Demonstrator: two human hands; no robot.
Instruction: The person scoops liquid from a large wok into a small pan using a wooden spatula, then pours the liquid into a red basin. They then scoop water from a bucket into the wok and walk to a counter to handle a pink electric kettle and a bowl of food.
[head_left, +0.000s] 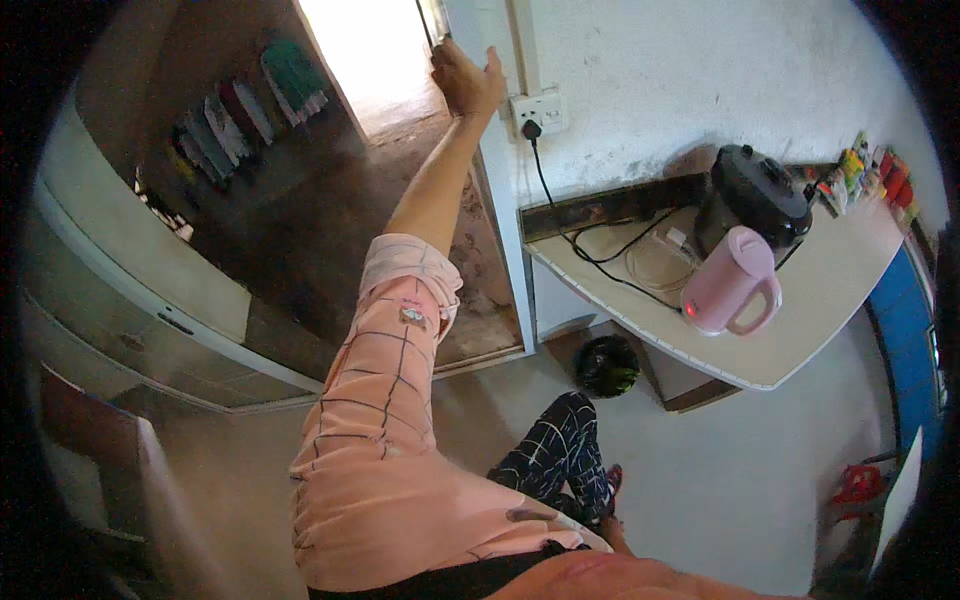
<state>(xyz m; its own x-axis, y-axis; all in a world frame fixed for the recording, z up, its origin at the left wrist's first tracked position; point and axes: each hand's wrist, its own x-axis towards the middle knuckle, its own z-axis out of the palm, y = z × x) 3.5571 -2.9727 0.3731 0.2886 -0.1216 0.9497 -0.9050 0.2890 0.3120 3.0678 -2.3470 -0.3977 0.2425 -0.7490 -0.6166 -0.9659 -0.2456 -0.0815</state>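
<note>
My left hand (469, 82) reaches far out in front, at the end of an arm in a rolled-up pink checked sleeve (382, 375). Its back faces me, and the thumb stands apart. The fingers are at the white door frame (491, 202), beside a bright opening (382, 60); whether they grip it is hidden. Near the hand, a wall socket (538, 111) holds a black plug (531, 130). Its cord runs to a pink electric kettle (727, 281) with a lit red light. Some skin beside my dark patterned trousers may be my right hand, too small to make out.
A pale counter (817, 315) bears the kettle, a black lidded cooker (757, 199), a white cable (656, 270) and colourful packets (870, 176). Below its edge stands a black-lined bin (607, 365). Clothes (225, 127) hang beyond the doorway; a doorsill (480, 360) crosses the floor.
</note>
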